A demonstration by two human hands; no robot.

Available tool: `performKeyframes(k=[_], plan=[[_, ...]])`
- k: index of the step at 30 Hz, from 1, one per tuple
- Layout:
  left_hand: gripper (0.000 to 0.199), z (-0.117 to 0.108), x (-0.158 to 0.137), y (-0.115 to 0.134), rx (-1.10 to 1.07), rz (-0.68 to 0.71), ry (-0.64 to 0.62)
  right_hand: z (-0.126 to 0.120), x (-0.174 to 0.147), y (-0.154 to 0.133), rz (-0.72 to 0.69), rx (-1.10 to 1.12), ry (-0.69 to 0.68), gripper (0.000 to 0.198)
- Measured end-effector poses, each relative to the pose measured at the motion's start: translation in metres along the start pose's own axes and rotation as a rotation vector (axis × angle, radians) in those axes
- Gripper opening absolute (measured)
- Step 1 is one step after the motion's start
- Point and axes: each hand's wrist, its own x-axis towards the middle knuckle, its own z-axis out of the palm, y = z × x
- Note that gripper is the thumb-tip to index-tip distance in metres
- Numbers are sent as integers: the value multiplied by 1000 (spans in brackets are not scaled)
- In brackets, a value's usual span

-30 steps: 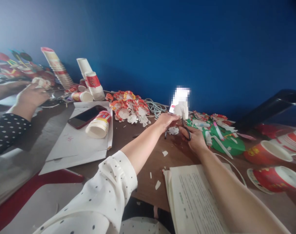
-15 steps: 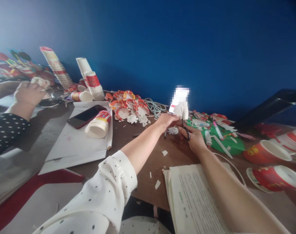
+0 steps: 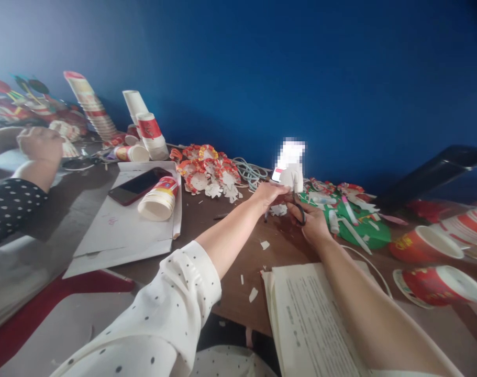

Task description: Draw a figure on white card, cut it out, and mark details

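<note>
My left hand (image 3: 273, 193) is closed on a white paper cup piece (image 3: 293, 177), holding it up above the brown table. My right hand (image 3: 312, 220) grips black-handled scissors (image 3: 300, 213), its fingers in the loops. The blades point up at the lower edge of the paper cup piece; how far they are apart I cannot tell. Behind the piece stands a bright phone screen (image 3: 278, 173), partly blurred out. Beneath my hands lies a small heap of white paper scraps (image 3: 278, 210).
A pile of cut red-and-white cups (image 3: 210, 170) lies left of my hands. Green sheet (image 3: 374, 235) with pens and scraps is at right. Nearer are a stapled document (image 3: 309, 319) and tipped red cups (image 3: 430, 285). At left are stacked cups (image 3: 92, 107) and another person's hand (image 3: 42, 144).
The other person's hand at the left has shifted slightly left and up. My own hands, the scissors and the paper cup piece stay almost in place.
</note>
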Motion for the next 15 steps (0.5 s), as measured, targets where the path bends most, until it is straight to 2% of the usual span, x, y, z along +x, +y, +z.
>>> performKeyframes(k=[3,11,15], plan=[[13,-2,4,-2,9,18,-14,1,0,-2,49,54,11,42],[11,-6,4,2,18,4,-45,2,-1,-4,61,61,14,45],[12,-7,3,4,1,31,-23,3,-2,-6,94,51,15,49]])
